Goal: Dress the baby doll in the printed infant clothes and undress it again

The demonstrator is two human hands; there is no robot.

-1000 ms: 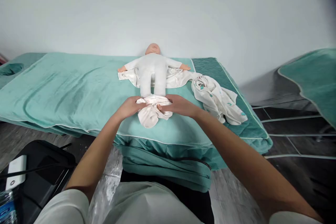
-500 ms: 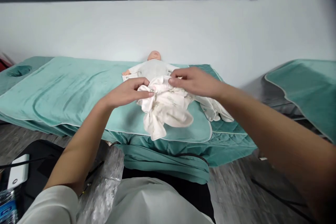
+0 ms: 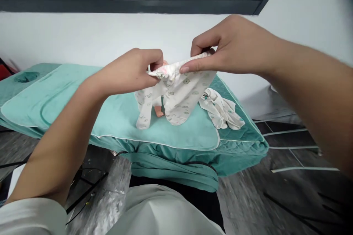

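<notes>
Printed pants (image 3: 183, 99) have risen, pinched in the curled left hand (image 3: 129, 69) and right hand (image 3: 231, 47).

One held garment (image 3: 180, 101), one doll (image 3: 159, 111)

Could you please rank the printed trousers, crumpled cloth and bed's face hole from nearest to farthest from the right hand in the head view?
1. Printed trousers, held in the right hand.
2. Crumpled cloth, lower right on the bed.
3. Face hole, at the bed's left end.
</notes>
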